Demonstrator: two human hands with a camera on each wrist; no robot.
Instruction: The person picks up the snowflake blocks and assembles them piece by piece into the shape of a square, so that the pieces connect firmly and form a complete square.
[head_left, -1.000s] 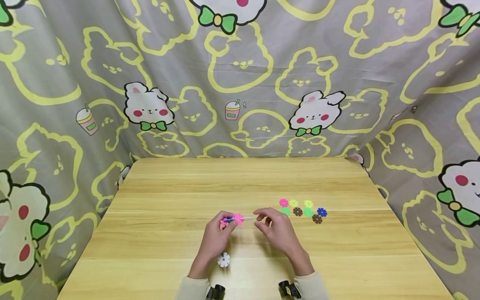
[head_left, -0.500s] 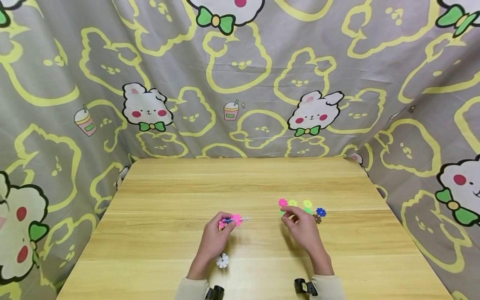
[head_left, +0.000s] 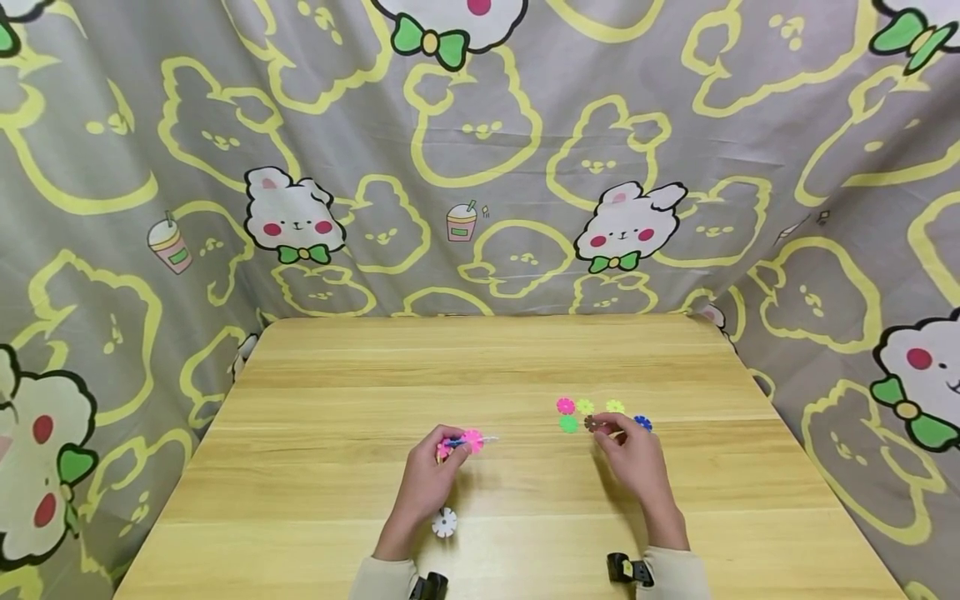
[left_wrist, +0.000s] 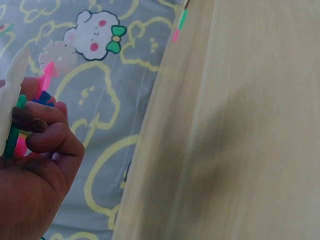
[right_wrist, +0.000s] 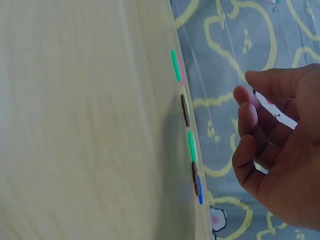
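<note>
My left hand [head_left: 431, 475] grips a cluster of joined, notched plastic discs, with a pink disc [head_left: 472, 441] at its right and a pale piece sticking out beyond. A white disc [head_left: 444, 522] shows just below that hand. In the left wrist view, a white disc [left_wrist: 14, 100], a green disc [left_wrist: 15, 135] and a blue disc [left_wrist: 45, 98] stand at the fingers. Over the loose discs, my right hand [head_left: 637, 462] has its fingertips beside a brown disc [head_left: 590, 423]. The right wrist view shows its fingers loosely bent, apart from the brown disc [right_wrist: 185, 110] on the table.
Loose discs lie on the wooden table [head_left: 337, 483] at right of centre: pink [head_left: 566, 406], green [head_left: 568, 424], two yellow [head_left: 585, 406] and blue [head_left: 642, 423]. Others are partly covered by the right hand. A patterned curtain [head_left: 510, 192] surrounds the table's far and side edges.
My right hand has moved right, away from the joined discs, to the loose ones. My left hand keeps its grip in nearly the same place.
</note>
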